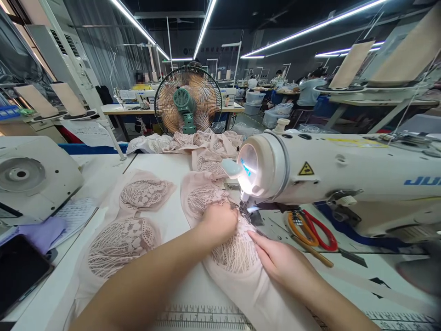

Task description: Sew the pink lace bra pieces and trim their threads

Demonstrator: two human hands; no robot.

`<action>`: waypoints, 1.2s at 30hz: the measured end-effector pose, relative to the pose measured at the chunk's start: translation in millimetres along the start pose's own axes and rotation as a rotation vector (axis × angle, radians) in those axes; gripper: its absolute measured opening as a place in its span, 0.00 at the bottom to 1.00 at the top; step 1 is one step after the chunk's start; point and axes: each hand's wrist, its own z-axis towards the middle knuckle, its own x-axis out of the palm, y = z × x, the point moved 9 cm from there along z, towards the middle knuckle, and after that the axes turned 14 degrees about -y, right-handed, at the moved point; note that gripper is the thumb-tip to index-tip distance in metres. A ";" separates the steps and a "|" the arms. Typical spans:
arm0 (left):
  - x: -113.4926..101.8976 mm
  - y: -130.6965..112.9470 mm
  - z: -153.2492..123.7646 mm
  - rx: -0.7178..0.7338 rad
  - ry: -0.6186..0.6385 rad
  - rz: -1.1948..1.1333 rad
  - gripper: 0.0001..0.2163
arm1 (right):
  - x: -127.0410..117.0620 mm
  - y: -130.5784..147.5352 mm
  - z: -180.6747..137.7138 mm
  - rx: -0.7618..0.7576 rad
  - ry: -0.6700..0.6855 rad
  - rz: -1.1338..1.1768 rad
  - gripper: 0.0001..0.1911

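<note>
A pale pink lace bra (237,257) lies on the white table, partly beneath the presser foot (244,210) of the white sewing machine (310,161). My left hand (220,220) is closed on the lace just left of the presser foot, its fingertips mostly hidden. On the cup nearer me, my right hand (280,257) grips the fabric at the right edge, thumb and fingers close together. A second lace bra (120,243) is spread out to the left, partly covered by my left forearm. The machine's lamp lights the sewing spot.
Orange-handled scissors (303,228) and red-handled scissors (322,230) lie beneath the machine arm. More lace pieces (213,142) are heaped at the back, before a large fan (188,101). A phone (24,271) rests at far left. A printed ruler (203,317) runs along the front.
</note>
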 end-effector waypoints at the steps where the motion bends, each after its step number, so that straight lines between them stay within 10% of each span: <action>1: -0.8 2.3 0.7 -0.001 -0.015 0.004 0.16 | -0.5 0.6 1.3 0.003 0.003 -0.007 0.27; 10: -23.1 -24.5 -25.8 0.189 -0.071 0.014 0.11 | -15.8 -6.4 -26.7 -0.091 0.004 0.013 0.25; 17: -1.3 -28.4 -47.9 0.032 0.236 0.007 0.45 | -14.3 -5.2 -42.0 -0.160 0.041 0.041 0.24; 36: -25.2 20.1 -26.5 -0.246 0.213 -0.024 0.42 | -9.1 12.8 4.8 -0.104 0.108 -0.209 0.26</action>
